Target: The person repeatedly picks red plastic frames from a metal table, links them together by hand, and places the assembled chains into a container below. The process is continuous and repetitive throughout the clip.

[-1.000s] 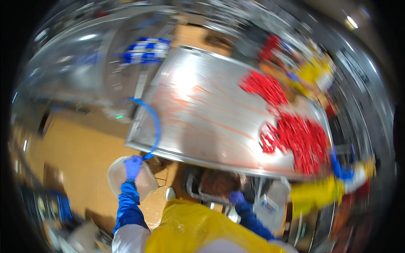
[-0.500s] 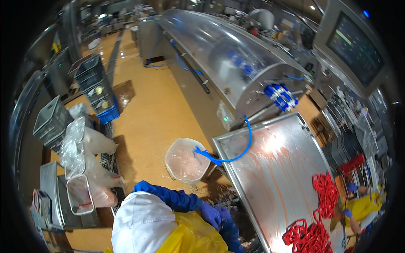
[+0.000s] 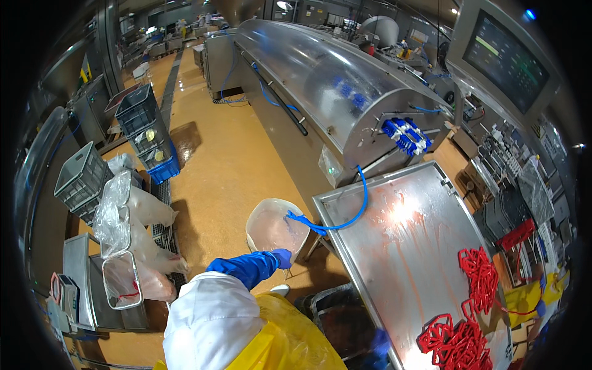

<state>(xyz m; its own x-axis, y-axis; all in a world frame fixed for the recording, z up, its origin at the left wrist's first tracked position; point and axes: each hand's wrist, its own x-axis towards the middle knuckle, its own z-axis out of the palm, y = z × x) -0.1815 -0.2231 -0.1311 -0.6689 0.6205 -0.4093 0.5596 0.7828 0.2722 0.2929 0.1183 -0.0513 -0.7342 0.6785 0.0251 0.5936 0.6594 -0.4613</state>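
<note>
My left hand (image 3: 282, 258), in a purple glove below a blue sleeve, is closed at the near rim of a round white tub (image 3: 250, 231) on the floor. Cloudy pinkish liquid fills much of the tub, and the end of a blue hose (image 3: 345, 226) hangs into it. My right hand (image 3: 380, 346) is a blue-purple smear beside the near left edge of the steel table (image 3: 394, 271); its fingers cannot be made out. Between me and that table stands a dark, blurred container (image 3: 336, 314) with a pale rim.
Red looped links (image 3: 478, 280) lie on the wet table. Behind it stands a long machine with a clear curved cover (image 3: 320, 68); a screen (image 3: 505, 61) hangs at right. Stacked crates (image 3: 139, 123) and plastic-lined bins (image 3: 120, 277) line the left. A co-worker's gloved hand (image 3: 541, 308) is far right.
My left hand has moved away from my right hand, forward and left to the tub's rim. My right hand has gone down and right, toward the table edge. The view has shifted slightly.
</note>
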